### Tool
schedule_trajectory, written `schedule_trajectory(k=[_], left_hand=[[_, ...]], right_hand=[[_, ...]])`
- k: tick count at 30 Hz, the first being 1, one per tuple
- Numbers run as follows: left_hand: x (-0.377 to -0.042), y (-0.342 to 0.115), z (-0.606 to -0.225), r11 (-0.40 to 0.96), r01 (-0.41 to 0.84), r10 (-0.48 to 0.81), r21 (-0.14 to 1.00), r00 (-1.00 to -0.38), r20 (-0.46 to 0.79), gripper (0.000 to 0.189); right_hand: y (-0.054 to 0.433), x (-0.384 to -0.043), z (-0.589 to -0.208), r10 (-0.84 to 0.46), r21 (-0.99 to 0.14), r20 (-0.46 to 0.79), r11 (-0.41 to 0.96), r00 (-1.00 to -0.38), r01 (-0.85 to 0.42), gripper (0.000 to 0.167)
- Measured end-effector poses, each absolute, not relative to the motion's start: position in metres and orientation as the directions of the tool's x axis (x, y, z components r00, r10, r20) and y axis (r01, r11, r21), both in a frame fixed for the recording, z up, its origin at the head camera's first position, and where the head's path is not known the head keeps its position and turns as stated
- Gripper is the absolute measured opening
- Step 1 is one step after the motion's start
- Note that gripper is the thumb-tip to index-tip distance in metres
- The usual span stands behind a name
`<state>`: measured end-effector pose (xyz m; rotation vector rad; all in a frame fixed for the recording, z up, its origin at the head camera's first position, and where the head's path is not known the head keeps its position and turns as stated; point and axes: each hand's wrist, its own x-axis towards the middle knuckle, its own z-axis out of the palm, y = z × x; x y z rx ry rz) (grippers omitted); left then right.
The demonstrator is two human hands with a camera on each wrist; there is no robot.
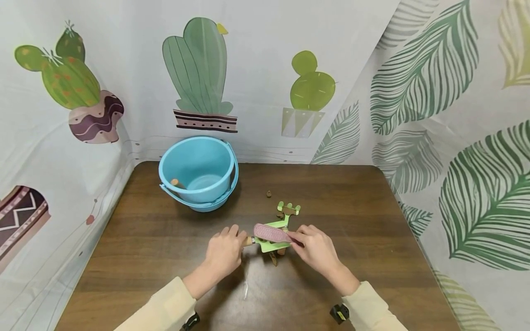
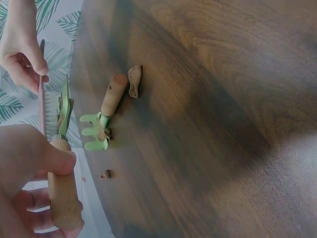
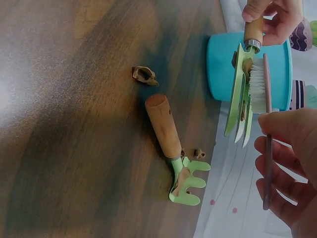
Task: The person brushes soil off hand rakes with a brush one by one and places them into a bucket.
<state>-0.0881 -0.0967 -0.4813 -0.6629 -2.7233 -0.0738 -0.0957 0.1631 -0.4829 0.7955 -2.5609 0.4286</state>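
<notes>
My left hand [image 1: 225, 248] grips the wooden handle [image 2: 64, 191] of a green hand fork [image 3: 237, 99] with broad tines, held above the table. Brown dirt clings to the fork. In my right hand [image 1: 316, 248] is a pink brush [image 1: 271, 233], pinched by its thin handle. Its white bristles [image 3: 257, 87] face the fork and appear to touch it in the right wrist view. Below lies a small green rake [image 3: 188, 184] with a wooden handle [image 3: 165, 126] and dirt on its head. A curled brown scrap [image 2: 134, 82] lies near the handle's end.
At the back left of the wooden table [image 1: 157, 257] stands a blue bucket [image 1: 194, 195] with a wooden handle end [image 1: 178, 183] inside. A small brown crumb [image 1: 268, 194] lies beyond the rake. Printed cloth [image 1: 265, 69] hangs behind the table.
</notes>
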Motion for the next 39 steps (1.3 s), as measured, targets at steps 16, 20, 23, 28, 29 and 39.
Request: schedule_trajectory(k=[16,20,23,28,29,39], left_hand=[[-0.091,-0.107,-0.483,0.894,0.446,0.429,-0.043,-0.825,0.367,0.019],[-0.092,-0.108,-0.484,0.898,0.438,0.420,-0.043,-0.825,0.379,0.020],[-0.093,-0.109,-0.485,0.901,0.432,0.414,-0.042,-0.825,0.384,0.020],[-0.093,-0.109,-0.486,0.899,0.437,0.413,-0.029,-0.825,0.386,0.021],[-0.093,-0.109,-0.486,0.899,0.437,0.413,-0.026,-0.825,0.386,0.021],[-0.090,-0.103,-0.485,0.891,0.454,0.419,-0.007,-0.814,0.402,0.021]], right_hand=[[0.176,-0.095,-0.483,-0.464,-0.150,0.478,0.793,-0.746,-0.590,0.024],[0.179,-0.095,-0.483,-0.450,-0.160,0.493,0.794,-0.745,-0.586,0.025],[0.180,-0.095,-0.484,-0.441,-0.175,0.508,0.789,-0.741,-0.589,0.025],[0.178,-0.095,-0.486,-0.412,-0.232,0.519,0.775,-0.749,-0.587,0.027],[0.177,-0.095,-0.486,-0.405,-0.245,0.520,0.773,-0.752,-0.586,0.027],[0.163,-0.096,-0.484,-0.405,-0.251,0.526,0.766,-0.748,-0.592,0.026]])
